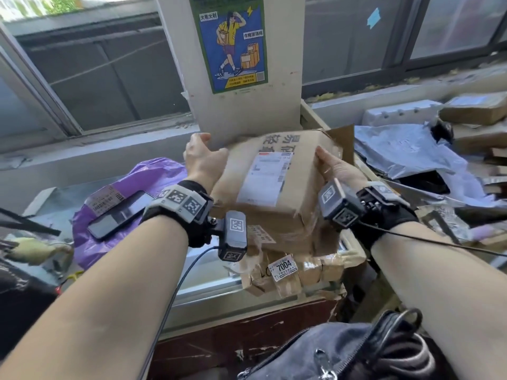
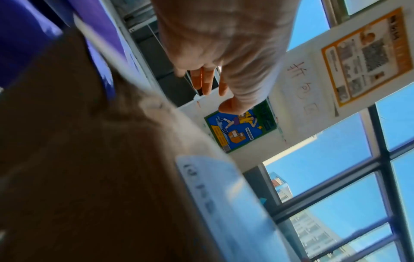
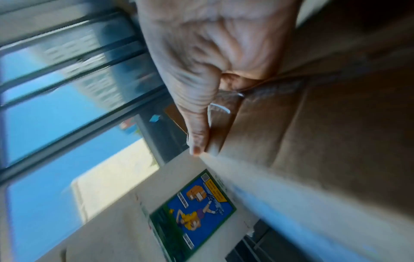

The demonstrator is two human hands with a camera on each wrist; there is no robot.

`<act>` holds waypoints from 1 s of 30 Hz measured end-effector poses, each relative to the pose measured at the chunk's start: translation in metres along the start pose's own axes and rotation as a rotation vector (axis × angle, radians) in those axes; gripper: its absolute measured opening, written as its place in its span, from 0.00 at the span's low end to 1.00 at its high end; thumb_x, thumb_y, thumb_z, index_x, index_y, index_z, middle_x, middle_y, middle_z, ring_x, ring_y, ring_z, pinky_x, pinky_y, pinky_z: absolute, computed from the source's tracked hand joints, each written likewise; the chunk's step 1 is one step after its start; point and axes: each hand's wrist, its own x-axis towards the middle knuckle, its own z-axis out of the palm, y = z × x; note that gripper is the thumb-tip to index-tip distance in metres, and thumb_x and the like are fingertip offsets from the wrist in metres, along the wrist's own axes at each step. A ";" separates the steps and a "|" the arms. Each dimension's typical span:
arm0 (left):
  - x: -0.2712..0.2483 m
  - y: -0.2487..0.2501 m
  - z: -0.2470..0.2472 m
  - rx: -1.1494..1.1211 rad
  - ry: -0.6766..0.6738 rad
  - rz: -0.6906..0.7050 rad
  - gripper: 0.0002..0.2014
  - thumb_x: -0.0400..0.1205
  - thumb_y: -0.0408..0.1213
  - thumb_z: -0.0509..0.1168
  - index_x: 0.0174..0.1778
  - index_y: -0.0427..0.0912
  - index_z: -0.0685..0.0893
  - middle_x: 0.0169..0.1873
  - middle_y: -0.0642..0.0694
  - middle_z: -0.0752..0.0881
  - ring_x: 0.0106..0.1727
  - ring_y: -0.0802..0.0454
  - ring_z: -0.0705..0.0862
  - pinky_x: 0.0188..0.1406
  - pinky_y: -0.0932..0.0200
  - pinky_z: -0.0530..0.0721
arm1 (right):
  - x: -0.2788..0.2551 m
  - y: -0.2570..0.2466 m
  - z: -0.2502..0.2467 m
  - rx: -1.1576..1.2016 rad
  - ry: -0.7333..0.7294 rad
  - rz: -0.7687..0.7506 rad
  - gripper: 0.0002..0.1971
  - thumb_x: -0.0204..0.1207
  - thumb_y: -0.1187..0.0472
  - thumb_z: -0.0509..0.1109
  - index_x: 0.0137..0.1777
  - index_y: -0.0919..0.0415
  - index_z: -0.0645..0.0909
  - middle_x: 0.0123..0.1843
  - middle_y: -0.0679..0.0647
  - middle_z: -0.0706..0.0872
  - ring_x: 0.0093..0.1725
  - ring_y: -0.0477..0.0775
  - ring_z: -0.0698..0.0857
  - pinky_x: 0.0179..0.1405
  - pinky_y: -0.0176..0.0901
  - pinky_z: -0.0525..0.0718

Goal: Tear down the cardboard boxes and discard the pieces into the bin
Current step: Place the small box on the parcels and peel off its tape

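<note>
Cardboard box [image 1: 277, 182] sits up between both hands, lifted clear of the pile, its white shipping label [image 1: 263, 178] facing the head camera and printed characters along its far edge. Right hand [image 1: 338, 167] is clamped on the box's right side, thumb lying along the top face and the other fingers out of sight behind the edge; the right wrist view shows that thumb [image 3: 197, 127] pressed flat against the brown cardboard. Left hand [image 1: 201, 157] is at the box's upper left corner, and here the left wrist view helps: the fingers [image 2: 207, 79] are straight and spread with daylight past them, curled round nothing, while the box side fills the lower left of that picture. Whether the palm actually touches the cardboard, I cannot tell.

Directly beneath the held box lies a second taped box [image 1: 293, 270], crumpled, with a sticker reading 7004 [image 1: 284, 267], resting on the worktop [image 1: 208, 286]. To the left, a purple plastic bag [image 1: 131, 193] with a dark phone [image 1: 120, 213] lying on it. To the right, a heap of grey mailer bags [image 1: 403, 152] and more brown parcels [image 1: 474, 109]. Behind the box stands a white pillar [image 1: 285, 64] bearing a blue and green poster [image 1: 233, 42], with windows on either side.
</note>
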 end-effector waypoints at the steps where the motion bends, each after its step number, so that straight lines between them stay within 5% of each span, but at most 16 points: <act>1: -0.001 0.002 0.001 0.013 -0.007 0.053 0.25 0.74 0.37 0.67 0.69 0.41 0.75 0.66 0.44 0.79 0.69 0.48 0.75 0.70 0.54 0.73 | 0.003 0.001 -0.002 0.001 -0.010 0.006 0.09 0.79 0.51 0.68 0.42 0.53 0.85 0.25 0.44 0.88 0.31 0.43 0.87 0.26 0.33 0.84; 4: -0.011 0.007 0.008 -0.002 -0.079 0.217 0.26 0.75 0.40 0.70 0.69 0.41 0.75 0.66 0.44 0.79 0.69 0.49 0.75 0.70 0.57 0.72 | 0.007 0.000 -0.004 0.000 0.047 0.007 0.10 0.81 0.49 0.64 0.46 0.55 0.81 0.27 0.44 0.89 0.28 0.42 0.89 0.31 0.37 0.84; 7: -0.031 0.008 0.017 -0.036 -0.213 0.347 0.32 0.69 0.56 0.74 0.66 0.44 0.77 0.63 0.47 0.80 0.68 0.50 0.76 0.70 0.52 0.73 | 0.000 -0.005 -0.002 -0.039 0.105 0.040 0.18 0.78 0.46 0.68 0.51 0.63 0.81 0.39 0.57 0.90 0.36 0.53 0.89 0.29 0.40 0.83; 10: -0.051 0.007 0.022 0.064 -0.340 0.513 0.39 0.65 0.61 0.76 0.69 0.47 0.76 0.63 0.47 0.77 0.68 0.50 0.71 0.71 0.52 0.70 | -0.005 -0.011 -0.001 -0.031 0.082 0.051 0.22 0.87 0.48 0.53 0.38 0.64 0.71 0.16 0.54 0.81 0.13 0.47 0.80 0.09 0.33 0.73; 12: -0.058 0.000 0.025 0.188 -0.381 0.648 0.46 0.64 0.59 0.79 0.76 0.47 0.69 0.70 0.45 0.72 0.71 0.48 0.67 0.74 0.50 0.67 | -0.004 -0.015 0.001 -0.021 0.104 0.039 0.22 0.87 0.48 0.51 0.36 0.64 0.68 0.11 0.51 0.76 0.09 0.44 0.76 0.07 0.30 0.70; 15: -0.059 -0.014 0.032 0.279 -0.337 0.706 0.52 0.63 0.51 0.81 0.81 0.48 0.61 0.75 0.45 0.66 0.73 0.43 0.65 0.76 0.47 0.66 | 0.002 -0.013 0.004 -0.022 0.129 0.018 0.17 0.87 0.51 0.55 0.39 0.59 0.70 0.22 0.49 0.85 0.19 0.44 0.83 0.23 0.35 0.81; 17: -0.058 -0.019 0.035 0.278 -0.268 0.695 0.50 0.64 0.43 0.81 0.81 0.48 0.61 0.75 0.44 0.66 0.72 0.41 0.66 0.75 0.44 0.67 | 0.003 -0.013 0.011 -0.063 0.136 0.018 0.13 0.87 0.55 0.55 0.40 0.57 0.70 0.48 0.56 0.89 0.44 0.51 0.88 0.50 0.40 0.85; 19: -0.057 -0.021 0.036 0.253 -0.202 0.672 0.48 0.66 0.38 0.79 0.80 0.47 0.62 0.74 0.44 0.67 0.72 0.41 0.67 0.75 0.46 0.67 | -0.003 -0.014 0.016 -0.090 0.065 0.111 0.11 0.81 0.54 0.63 0.47 0.64 0.75 0.56 0.69 0.85 0.60 0.64 0.83 0.69 0.56 0.77; 22: -0.056 -0.022 0.038 0.231 -0.148 0.686 0.43 0.69 0.37 0.77 0.79 0.46 0.65 0.73 0.43 0.70 0.71 0.41 0.69 0.74 0.48 0.69 | -0.007 -0.019 0.013 -0.150 -0.036 0.232 0.28 0.59 0.59 0.77 0.60 0.67 0.75 0.49 0.71 0.88 0.59 0.67 0.86 0.72 0.60 0.74; 25: -0.056 -0.022 0.038 0.222 -0.060 0.741 0.37 0.70 0.36 0.76 0.76 0.40 0.70 0.67 0.39 0.76 0.65 0.39 0.75 0.68 0.46 0.75 | -0.008 -0.022 0.010 -0.066 -0.058 0.293 0.31 0.61 0.64 0.78 0.65 0.62 0.71 0.52 0.68 0.88 0.52 0.64 0.90 0.65 0.57 0.81; 28: -0.055 -0.022 0.040 0.210 0.012 0.794 0.33 0.68 0.32 0.77 0.70 0.32 0.76 0.62 0.34 0.76 0.63 0.38 0.76 0.66 0.47 0.79 | -0.002 -0.020 0.008 -0.028 -0.113 0.296 0.46 0.43 0.71 0.85 0.66 0.58 0.71 0.54 0.66 0.88 0.53 0.61 0.90 0.62 0.51 0.82; 30: -0.054 -0.020 0.039 0.235 0.030 0.831 0.31 0.67 0.31 0.78 0.67 0.30 0.79 0.59 0.33 0.77 0.61 0.37 0.78 0.66 0.51 0.79 | 0.000 -0.017 0.008 -0.027 -0.148 0.276 0.38 0.44 0.73 0.84 0.57 0.62 0.76 0.49 0.64 0.90 0.50 0.58 0.91 0.62 0.50 0.83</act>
